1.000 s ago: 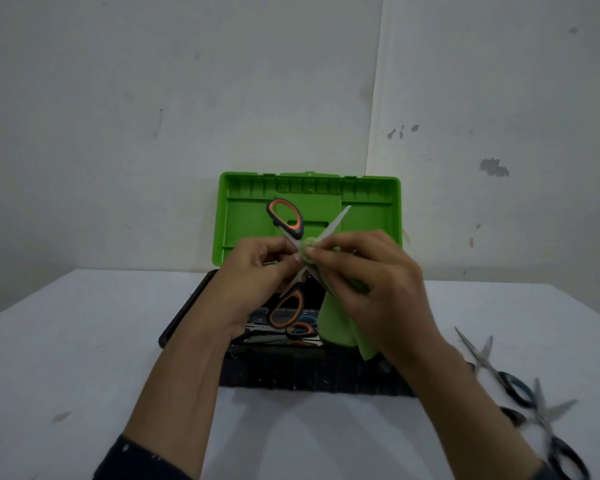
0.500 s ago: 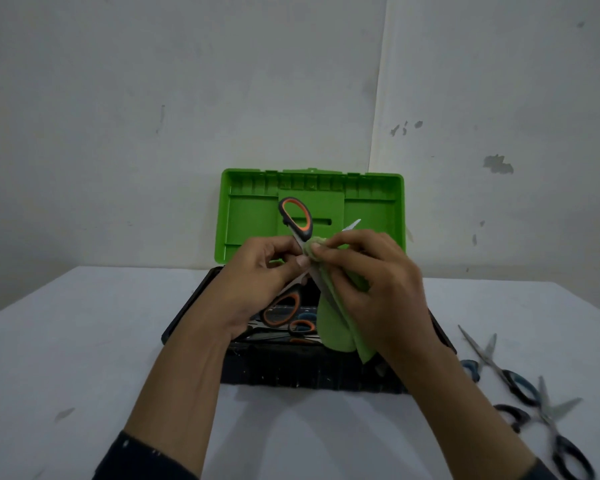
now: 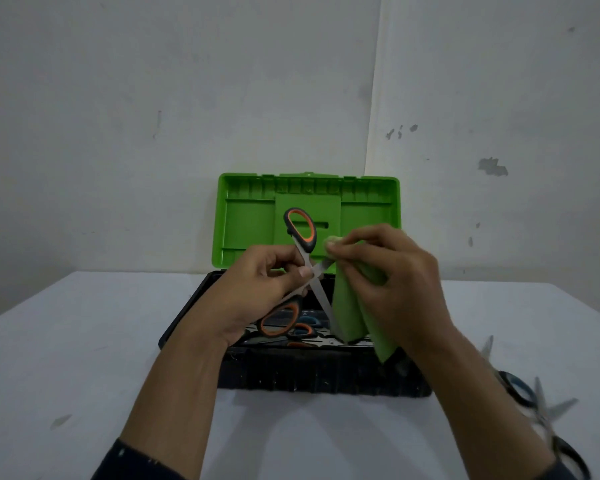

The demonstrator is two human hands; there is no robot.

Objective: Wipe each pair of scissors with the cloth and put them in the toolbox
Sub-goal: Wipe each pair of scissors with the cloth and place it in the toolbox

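**Wiping the orange scissors (image 3: pixel 317 288) over the toolbox (image 3: pixel 319 372)**

Both hands are held up close together above the open toolbox. The left hand (image 3: pixel 257 289) grips the orange scissors near the spot where the 2 blades cross, with its thumb pressed on the metal. The scissors are spread wide like an X. 1 orange and black handle loop sticks up in front of the green lid (image 3: pixel 250 223). The other loop hangs below the left palm. 1 blade points down toward the inside of the box. The other blade goes off to the right and into the green cloth (image 3: pixel 350 313).

The right hand (image 3: pixel 395 289) pinches the green cloth round that blade with its thumb and fingertips. The rest of the cloth hangs down in 2 long folds, and its lowest tip reaches the front rim of the box.

The toolbox stands in the middle of the table (image 3: pixel 84 341), toward the far edge, with its lid tipped up at the back. Its bottom part is black. Inside it lie other scissors (image 3: pixel 305 329), with orange and blue handles showing.

2 pairs of loose scissors (image 3: pixel 520 389) lie near the right edge of the table, apart from the box. They look blurred, with dark and blue handles and open blades. The right arm hides part of them.
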